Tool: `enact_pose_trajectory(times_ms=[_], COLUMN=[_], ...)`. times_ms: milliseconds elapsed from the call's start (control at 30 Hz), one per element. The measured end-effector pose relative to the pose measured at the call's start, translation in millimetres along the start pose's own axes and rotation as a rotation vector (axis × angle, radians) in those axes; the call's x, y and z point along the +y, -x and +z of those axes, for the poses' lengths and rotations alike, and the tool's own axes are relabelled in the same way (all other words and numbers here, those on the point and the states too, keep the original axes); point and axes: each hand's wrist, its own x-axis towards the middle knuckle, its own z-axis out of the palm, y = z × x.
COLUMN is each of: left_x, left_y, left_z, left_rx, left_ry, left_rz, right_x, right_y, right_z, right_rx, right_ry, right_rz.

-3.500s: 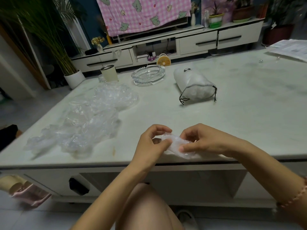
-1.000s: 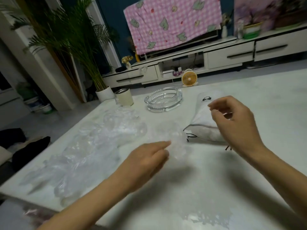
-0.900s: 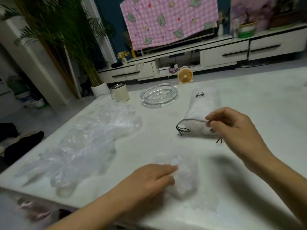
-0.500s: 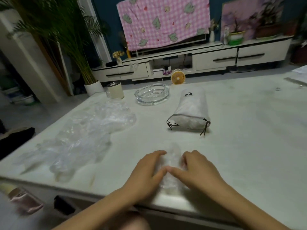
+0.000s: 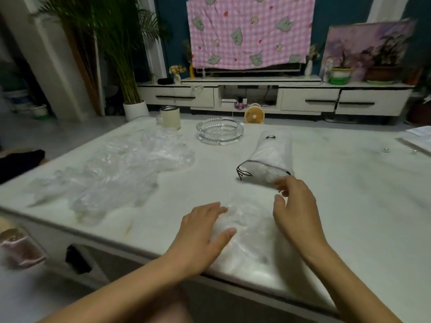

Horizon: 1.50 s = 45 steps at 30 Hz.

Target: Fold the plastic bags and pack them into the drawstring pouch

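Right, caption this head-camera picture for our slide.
Left hand presses a clear plastic bag flat; right hand hovers near the white drawstring pouch.

The fingertips [image 5: 280, 185] of the right hand [image 5: 297, 207] blur at the pouch [image 5: 271, 157] mouth; whether they touch it cannot be told. The left hand [image 5: 200, 231] covers part of the clear bag [image 5: 250, 231]. Paper [image 5: 419, 131] runs off the right edge.

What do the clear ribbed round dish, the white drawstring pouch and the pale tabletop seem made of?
Clear ribbed round dish: probably thick glass; see-through, glints on its ribs.
White drawstring pouch: seemingly thin matte fabric; soft folds, no shine.
Pale tabletop: polished stone or imitation; faint veining, dull sheen.
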Motion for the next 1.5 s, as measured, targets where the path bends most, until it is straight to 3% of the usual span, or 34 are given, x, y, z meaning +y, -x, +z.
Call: enact_pose_trajectory(times_ms=[67,133,200,267,333,467,567,633,700,767,833,900,1033,1100,1200,1267,1367,1500], left_x=[0.8,-3.3,-9.4,-15.0,-17.9,-3.5,12.6,11.1,3.3,-2.5,-14.0,-29.6,-39.5,-40.1,-37.5,-40.0,-55.5,-74.1], left_y=[-11.2,-20.7,-26.3,-24.1,-14.8,10.5,5.3,-9.0,-24.9,-35.7,-35.6,-34.8,-28.7,-26.7,-14.3,-5.8,8.5,21.9], left_z=[-4.6,-1.9,6.6,13.9,16.6,10.8,-2.6,-7.5,0.5,8.9,17.8,19.2,18.7,22.3,23.7,19.1,16.4,13.3], left_rx=[0.092,-0.037,-0.161,-0.291,-0.365,-0.307,-0.094,0.101,0.216,0.063,-0.096,-0.224,-0.287,-0.25,-0.134,0.039,0.202,0.189], left_ry=[0.124,0.101,-0.079,-0.282,-0.333,-0.444,-0.502,-0.487,-0.376,-0.263,-0.315,-0.327,-0.249,-0.264,-0.196,-0.144,-0.116,0.006], left_rz=[0.041,0.148,0.238,0.076,-0.059,-0.176,-0.229,-0.051,0.196,0.269,0.147,0.051,-0.024,-0.009,-0.045,0.003,0.177,0.262], right_x=[-20.9,-32.3,-19.4,-0.4,25.1,43.5,38.5,23.8,-1.8,-13.7,-12.1,-2.7,7.2,8.7,9.8,12.3,19.0,29.9], right_y=[23.1,50.2,67.0,66.2,59.7,36.8,22.0,28.3,36.1,39.7,35.4,32.8,32.9,34.5,43.6,48.5,57.1,54.8], right_z=[0.6,16.1,31.7,33.2,22.2,-4.3,-10.5,-3.2,17.0,42.7,58.1,60.7,55.4,54.4,40.1,26.2,19.8,31.4], right_rx=[-0.025,-0.137,-0.247,-0.382,-0.358,-0.398,-0.263,-0.103,-0.188,-0.378,-0.522,-0.575,-0.625,-0.584,-0.331,-0.325,-0.523,-0.371], right_ry=[-0.076,0.014,0.221,0.452,0.638,0.808,0.58,0.252,0.069,0.103,0.332,0.49,0.512,0.44,0.091,-0.018,0.091,0.216], right_rz=[-0.139,-0.278,-0.379,-0.291,-0.251,-0.213,-0.199,-0.201,-0.188,-0.185,-0.185,-0.186,-0.19,-0.199,-0.26,-0.341,-0.409,-0.54])
